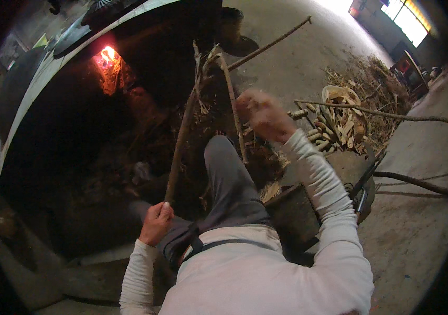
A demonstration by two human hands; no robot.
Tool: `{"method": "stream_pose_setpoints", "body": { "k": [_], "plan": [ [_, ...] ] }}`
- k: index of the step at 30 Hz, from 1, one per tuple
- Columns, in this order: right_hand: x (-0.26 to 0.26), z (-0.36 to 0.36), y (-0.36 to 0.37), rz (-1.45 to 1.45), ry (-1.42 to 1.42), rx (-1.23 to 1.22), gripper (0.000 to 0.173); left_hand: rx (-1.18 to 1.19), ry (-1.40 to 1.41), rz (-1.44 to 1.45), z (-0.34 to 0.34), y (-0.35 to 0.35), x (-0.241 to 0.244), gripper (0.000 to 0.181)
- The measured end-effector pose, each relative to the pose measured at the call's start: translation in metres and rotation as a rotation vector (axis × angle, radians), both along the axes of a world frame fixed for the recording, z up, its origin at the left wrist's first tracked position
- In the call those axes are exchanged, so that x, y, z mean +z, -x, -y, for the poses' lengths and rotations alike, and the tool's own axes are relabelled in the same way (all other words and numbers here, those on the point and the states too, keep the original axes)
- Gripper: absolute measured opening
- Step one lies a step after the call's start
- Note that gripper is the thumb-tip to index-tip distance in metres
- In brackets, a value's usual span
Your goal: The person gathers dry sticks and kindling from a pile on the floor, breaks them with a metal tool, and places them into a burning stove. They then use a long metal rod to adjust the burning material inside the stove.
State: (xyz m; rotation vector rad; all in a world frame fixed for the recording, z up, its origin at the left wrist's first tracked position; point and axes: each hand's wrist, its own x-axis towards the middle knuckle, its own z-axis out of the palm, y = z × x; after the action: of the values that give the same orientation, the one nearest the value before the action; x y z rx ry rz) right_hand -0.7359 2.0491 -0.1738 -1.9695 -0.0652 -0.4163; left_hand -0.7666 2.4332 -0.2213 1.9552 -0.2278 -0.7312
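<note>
My left hand [157,222] grips the lower end of a wooden stick [182,141] that slants up and away from me. The stick's far end is frayed and splintered. Beside that end, a thinner broken piece of branch [232,106] hangs down to the right, and whether the two are still joined is unclear. My right hand [265,114], blurred and with its fingers curled, is right beside this thinner piece. Whether it grips the piece cannot be made out. A longer side branch [275,41] reaches up and right from behind the splintered end.
Flames [108,55] burn in a dark stove opening ahead and left. Split firewood [348,122] and a heap of dry brushwood [385,90] lie on the right. Bent branches [385,112] cross the concrete floor [413,236]. A dark box-like block [293,212] stands beside my leg.
</note>
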Motion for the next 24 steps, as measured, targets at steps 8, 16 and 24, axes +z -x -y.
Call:
{"method": "stream_pose_setpoints", "body": {
  "k": [8,16,24],
  "plan": [
    [0.065,0.147,-0.047,0.257,1.455,-0.495,0.063,-0.08,-0.049,0.01,-0.043,-0.005,0.004,0.038],
    [0.094,0.197,-0.062,-0.343,1.355,-0.703,0.033,-0.012,0.078,-0.127,-0.08,0.0,0.012,0.039],
    [0.03,0.174,-0.043,-0.59,1.183,-0.763,0.041,0.124,-0.048,-0.129,-0.079,0.014,0.01,0.039]
  ]
}}
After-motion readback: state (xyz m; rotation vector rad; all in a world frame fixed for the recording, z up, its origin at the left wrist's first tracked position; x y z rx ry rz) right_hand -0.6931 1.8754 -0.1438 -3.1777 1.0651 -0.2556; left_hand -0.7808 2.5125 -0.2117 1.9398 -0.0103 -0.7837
